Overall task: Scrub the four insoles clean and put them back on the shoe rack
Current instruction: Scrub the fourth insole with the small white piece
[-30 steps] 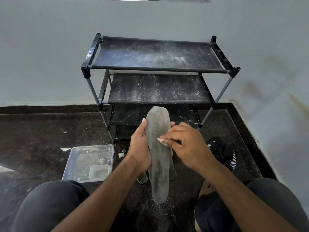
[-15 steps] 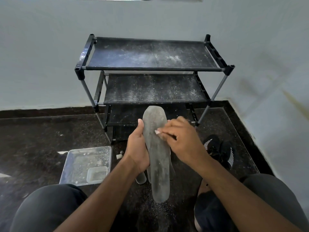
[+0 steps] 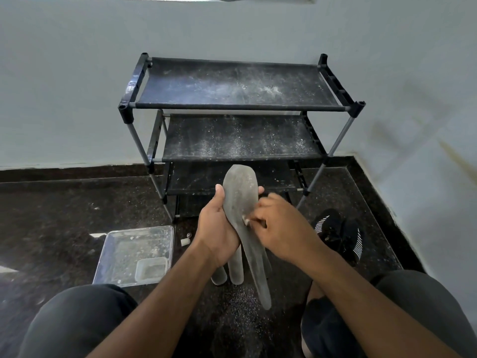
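left hand (image 3: 219, 228) wraps its grip around a grey insole (image 3: 242, 218), held upright in front of the black shoe rack (image 3: 237, 107); right hand (image 3: 278, 228) pinches a small pale scrubbing piece (image 3: 246, 221) against its face. other insoles (image 3: 236, 270) hang below the left hand. good scrubbing likely means firm backing from the palm and short strokes worked heel to toe. a moulded mark on the rack's side rail is unreadable; black sneakers (image 3: 340, 233) show white stripes, no legible brand.
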Demonstrator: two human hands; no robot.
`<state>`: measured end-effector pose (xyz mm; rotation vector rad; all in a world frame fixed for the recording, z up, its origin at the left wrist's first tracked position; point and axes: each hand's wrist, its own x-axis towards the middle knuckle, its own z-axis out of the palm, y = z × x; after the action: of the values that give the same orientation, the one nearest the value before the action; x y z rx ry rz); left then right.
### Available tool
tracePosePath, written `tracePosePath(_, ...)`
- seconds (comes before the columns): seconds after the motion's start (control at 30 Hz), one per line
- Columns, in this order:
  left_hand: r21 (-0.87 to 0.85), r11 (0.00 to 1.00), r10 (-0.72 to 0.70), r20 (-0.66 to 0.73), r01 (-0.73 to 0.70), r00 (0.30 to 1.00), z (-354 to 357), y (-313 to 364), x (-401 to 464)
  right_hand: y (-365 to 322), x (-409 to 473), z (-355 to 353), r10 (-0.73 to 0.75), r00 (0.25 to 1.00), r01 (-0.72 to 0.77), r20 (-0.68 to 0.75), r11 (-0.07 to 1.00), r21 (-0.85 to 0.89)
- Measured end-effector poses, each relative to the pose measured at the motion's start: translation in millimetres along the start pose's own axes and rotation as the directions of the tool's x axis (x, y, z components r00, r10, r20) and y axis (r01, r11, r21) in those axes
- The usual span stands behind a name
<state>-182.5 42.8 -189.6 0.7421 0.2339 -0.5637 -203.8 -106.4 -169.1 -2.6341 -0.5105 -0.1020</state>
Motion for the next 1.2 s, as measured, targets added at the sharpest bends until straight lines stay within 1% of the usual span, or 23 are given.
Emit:
tracePosePath(0.03,-0.011,1.000,0.012,-0.012,-0.012,1.000,-1.1,0.9,0.5,2.3,-2.1,0.9,0.030,0.996,-0.026,0.088,0.999,-0.045)
tracePosePath(0.07,-0.014,1.000,0.014,-0.020,-0.014,1.000,-2.6,0.9,0.9,4.3,-4.2,0.5,0.056,0.988,-0.047,0.145,0.997,-0.069)
tracePosePath(0.1,-0.016,1.000,0.014,-0.025,-0.015,1.000,-3.0,1.1,0.9,5.5,-5.7,-0.8,0.071,0.984,-0.063,0.161,0.996,-0.056)
tracePosePath(0.13,-0.022,1.000,0.014,-0.026,-0.014,1.000,-4.3,2.0,1.1,5.6,-6.2,-2.5,0.083,0.988,-0.083,0.130,0.997,-0.004)
tracePosePath(0.17,-0.027,1.000,0.009,-0.022,-0.009,1.000,-5.5,2.6,1.6,5.5,-5.9,-4.3,0.096,0.994,-0.100,0.054,0.992,0.081)
tracePosePath(0.2,-0.028,1.000,0.002,-0.017,-0.003,1.000,-7.5,2.6,2.7,5.3,-5.2,-6.0,0.110,0.993,-0.099,-0.054,0.981,0.166)
tracePosePath(0.23,-0.022,1.000,-0.005,-0.006,0.005,1.000,-8.2,2.7,2.9,4.5,-3.3,-7.5,0.115,0.979,-0.078,-0.170,0.975,0.210)
tracePosePath(0.27,-0.022,1.000,-0.018,0.004,0.018,1.000,-7.9,2.7,2.6,2.2,-1.4,-7.8,0.102,0.960,-0.050,-0.261,0.979,0.196)
tracePosePath(0.3,-0.033,0.999,-0.032,0.014,0.032,0.999,-7.2,2.5,1.4,-1.4,0.6,-6.7,0.069,0.950,-0.026,-0.304,0.989,0.143)
tracePosePath(0.33,-0.038,0.998,-0.044,0.025,0.045,0.999,-5.7,1.7,1.0,-4.0,1.4,-4.9,0.019,0.953,0.007,-0.301,0.996,0.083)
tracePosePath(0.4,-0.046,0.997,-0.054,0.036,0.056,0.998,-6.9,0.7,1.0,-7.6,-0.2,4.3,-0.092,0.972,0.092,-0.217,0.996,-0.009)
tracePosePath(0.43,-0.047,0.997,-0.054,0.038,0.056,0.998,-7.3,1.1,1.6,-8.3,-3.0,7.3,-0.107,0.979,0.106,-0.174,0.994,-0.015)
tracePosePath(0.5,-0.037,0.998,-0.044,0.019,0.044,0.999,-9.8,4.1,4.2,-6.1,-5.0,7.9,-0.055,0.987,0.063,-0.148,0.997,0.050)
tracePosePath(0.57,-0.016,0.999,-0.036,0.009,0.037,0.999,-10.4,5.2,4.4,-2.0,-3.9,7.7,0.001,0.981,0.026,-0.196,0.990,0.137)
tracePosePath(0.63,0.009,0.999,-0.046,0.012,0.046,0.999,-8.6,2.2,3.0,0.7,-2.1,7.5,0.021,0.971,0.018,-0.236,0.987,0.163)
tracePosePath(0.73,0.063,0.997,-0.040,-0.003,0.040,0.999,-5.7,-3.0,1.2,0.2,-0.9,6.8,0.006,0.963,0.002,-0.269,1.000,0.031)
tracePosePath(0.8,0.075,0.996,-0.039,-0.010,0.039,0.999,-5.1,-3.9,0.9,-0.5,-0.6,4.6,-0.001,0.952,-0.005,-0.306,1.000,-0.020)
tracePosePath(0.87,0.085,0.996,-0.037,-0.012,0.038,0.999,-6.5,-2.9,1.5,-0.2,0.1,5.2,-0.041,0.952,0.023,-0.304,0.998,-0.063)
tracePosePath(1.0,0.078,0.996,-0.039,-0.002,0.039,0.999,-13.3,4.9,4.8,-3.2,-3.6,13.2,-0.123,0.965,0.114,-0.232,0.992,-0.051)
tracePosePath(1.07,0.071,0.997,-0.042,-0.002,0.042,0.999,-15.9,4.4,5.5,-3.3,-3.4,13.4,-0.147,0.962,0.131,-0.232,0.988,-0.082)
tracePosePath(1.13,0.082,0.996,-0.039,-0.010,0.040,0.999,-12.5,-1.1,3.7,-0.1,0.4,10.8,-0.133,0.948,0.099,-0.287,0.987,-0.129)
tracePosePath(1.2,0.112,0.993,-0.043,-0.007,0.044,0.999,-7.6,-6.5,2.4,2.7,5.1,6.7,-0.085,0.935,0.040,-0.344,0.990,-0.137)
